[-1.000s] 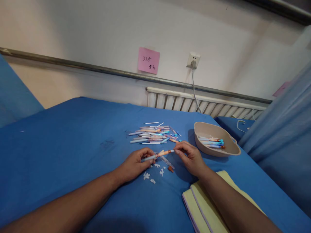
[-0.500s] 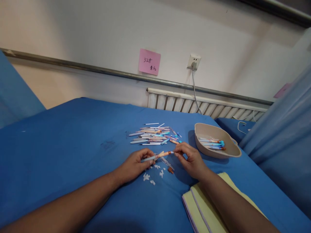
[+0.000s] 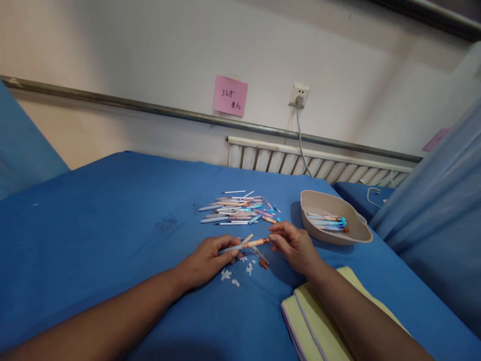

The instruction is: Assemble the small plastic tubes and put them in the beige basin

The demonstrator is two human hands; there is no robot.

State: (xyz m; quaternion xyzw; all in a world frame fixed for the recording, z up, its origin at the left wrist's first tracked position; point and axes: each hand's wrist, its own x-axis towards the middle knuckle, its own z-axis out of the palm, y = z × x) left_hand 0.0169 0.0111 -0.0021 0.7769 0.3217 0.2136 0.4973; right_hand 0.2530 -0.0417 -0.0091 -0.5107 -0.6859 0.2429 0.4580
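Note:
A pen (image 3: 252,244) with a pale blue-grey end and an orange end lies across the fingers of my left hand (image 3: 206,256), which is closed around the pale part. At the orange end, the thumb and fingertips of my right hand (image 3: 295,245) are pinched on the pen's tip, and they hide it. Beneath the pen are a few clear and orange pen parts (image 3: 263,263). Small white pieces (image 3: 226,275) lie scattered on the blue cloth (image 3: 112,240) just in front of my left hand. Beyond both hands is a pile of pen barrels and thin refills (image 3: 233,213).
To the right stands a beige basin (image 3: 364,235) with several blue and orange pens (image 3: 326,222) inside. A folded yellow towel (image 3: 315,321) lies under my right forearm. Along the wall run a radiator (image 3: 263,158) and a metal rail (image 3: 169,111); a blue curtain (image 3: 436,210) hangs at right.
The pen has tipped slightly lower at its right end. My right fingertips now cover the pale tip that showed before. My left hand has shifted down a little.

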